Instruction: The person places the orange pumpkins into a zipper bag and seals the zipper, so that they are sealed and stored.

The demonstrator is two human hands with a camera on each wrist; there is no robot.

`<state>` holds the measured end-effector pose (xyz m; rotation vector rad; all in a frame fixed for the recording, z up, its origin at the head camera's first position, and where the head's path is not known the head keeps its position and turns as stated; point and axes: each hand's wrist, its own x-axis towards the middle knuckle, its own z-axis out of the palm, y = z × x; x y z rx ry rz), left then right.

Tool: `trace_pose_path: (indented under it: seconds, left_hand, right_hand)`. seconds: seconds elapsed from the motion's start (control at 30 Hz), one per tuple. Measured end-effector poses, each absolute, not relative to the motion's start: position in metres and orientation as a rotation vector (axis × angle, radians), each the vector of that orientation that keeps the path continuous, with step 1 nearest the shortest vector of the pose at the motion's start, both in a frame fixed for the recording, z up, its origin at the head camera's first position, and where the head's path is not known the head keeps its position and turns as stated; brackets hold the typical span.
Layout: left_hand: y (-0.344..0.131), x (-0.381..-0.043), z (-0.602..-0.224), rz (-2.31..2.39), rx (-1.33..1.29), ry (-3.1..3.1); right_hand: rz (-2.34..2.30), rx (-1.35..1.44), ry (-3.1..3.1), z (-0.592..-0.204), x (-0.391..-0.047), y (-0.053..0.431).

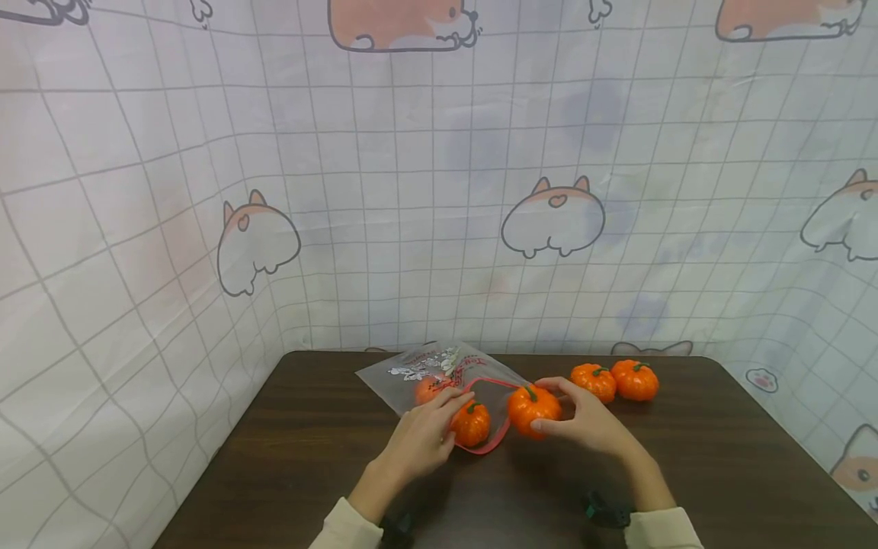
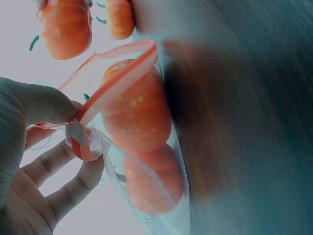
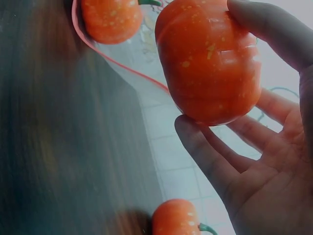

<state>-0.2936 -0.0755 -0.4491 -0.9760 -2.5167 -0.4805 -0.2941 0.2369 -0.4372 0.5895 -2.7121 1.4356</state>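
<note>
A clear zip bag (image 1: 405,371) with a red zip edge lies on the table, its mouth spread towards the person. Two small orange pumpkins are inside: one pumpkin (image 1: 471,425) near the mouth, another pumpkin (image 1: 432,389) deeper in. My left hand (image 1: 421,435) pinches the bag's edge by its white slider (image 2: 76,133). Between thumb and fingers, my right hand (image 1: 583,415) grips a third pumpkin (image 1: 533,410) with a green stem, held beside the right side of the mouth. In the right wrist view this pumpkin (image 3: 208,63) overlaps the red edge (image 3: 127,70).
Two more pumpkins stand at the back right of the dark wooden table (image 1: 288,450), a left one (image 1: 593,383) and a right one (image 1: 635,380). A white grid-patterned cloth (image 1: 425,191) with cartoon dogs hangs behind the table and along both sides.
</note>
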Motion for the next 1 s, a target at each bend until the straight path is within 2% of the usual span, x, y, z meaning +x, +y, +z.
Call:
trace_pose_path:
  seconds: [0.27, 1.0]
  left_hand:
    - [-0.076, -0.294, -0.45, -0.466, -0.973, -2.488]
    - [-0.074, -0.292, -0.449, -0.484, -0.976, -2.516]
  right_hand:
    - [1.438, 0.701, -2.718, -0.442, -0.296, 0.228]
    - [1.442, 0.766, -2.788, -0.456, -0.295, 0.201]
